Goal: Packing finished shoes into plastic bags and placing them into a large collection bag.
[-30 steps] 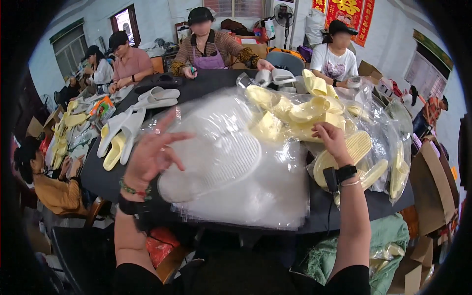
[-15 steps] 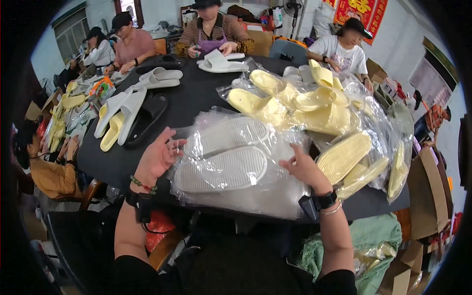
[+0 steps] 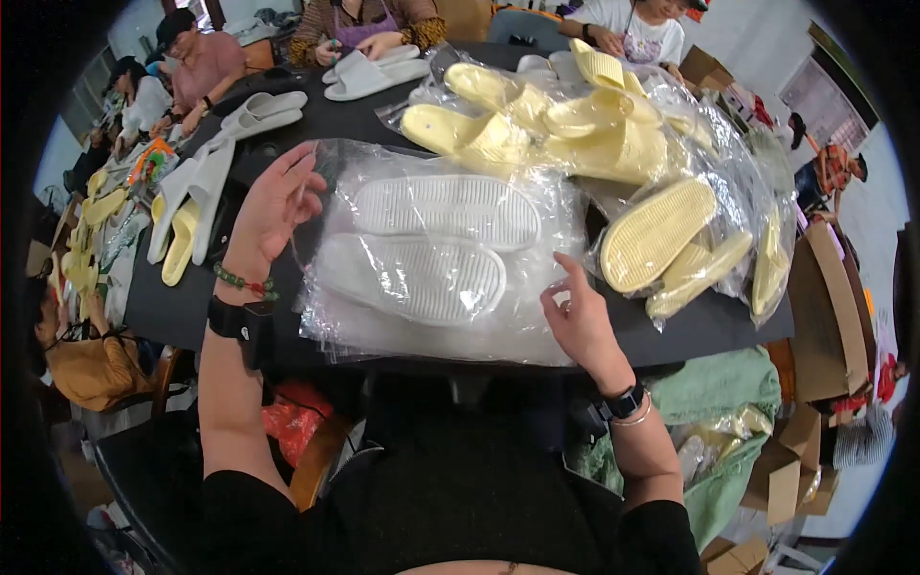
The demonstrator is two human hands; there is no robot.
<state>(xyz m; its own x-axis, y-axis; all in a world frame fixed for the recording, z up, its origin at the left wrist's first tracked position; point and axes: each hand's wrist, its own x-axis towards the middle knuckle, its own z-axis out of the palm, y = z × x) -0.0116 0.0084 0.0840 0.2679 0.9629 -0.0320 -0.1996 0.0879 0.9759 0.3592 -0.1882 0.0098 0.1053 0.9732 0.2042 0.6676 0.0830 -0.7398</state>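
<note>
So, white slippers lie soles-up in clear plastic near the black table's edge; left hand half-curled beside them, can't tell if pinching; right hand, fingers apart.

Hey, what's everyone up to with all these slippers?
A person's left hand is by the left edge of some clear bags, the right hand by their right edge; whether either grips is unclear. White slippers lie soles up between the hands, in clear plastic. Bagged yellow slippers lie beyond and to the right. Across the table, someone handles pale slippers.
</note>
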